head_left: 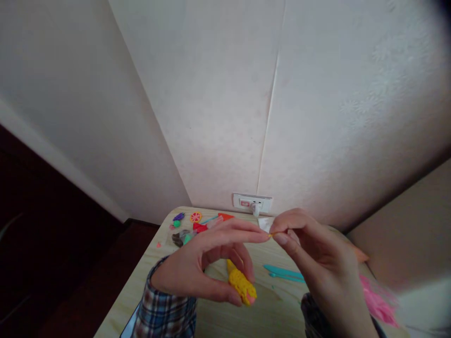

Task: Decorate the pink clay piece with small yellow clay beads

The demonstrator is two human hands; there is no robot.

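Note:
A lumpy yellow clay piece [240, 281] with a pink end is held between the thumb and lower fingers of my left hand [207, 263]. The index finger of that hand stretches out to the right, its tip touching a tiny orange-yellow bit [271, 235]. My right hand [317, 258] pinches this bit between thumb and index finger. Both hands are above the wooden table [214, 324]. Turquoise modelling tools [283, 273] lie on the table, partly behind my right hand.
Small clay pieces lie at the table's back left: a purple one [179, 217], a green ball [176, 224] and a red-and-yellow disc [196, 217]. A pink bag [378, 300] lies at the right. A wall socket [252, 203] with a white plug is behind the table.

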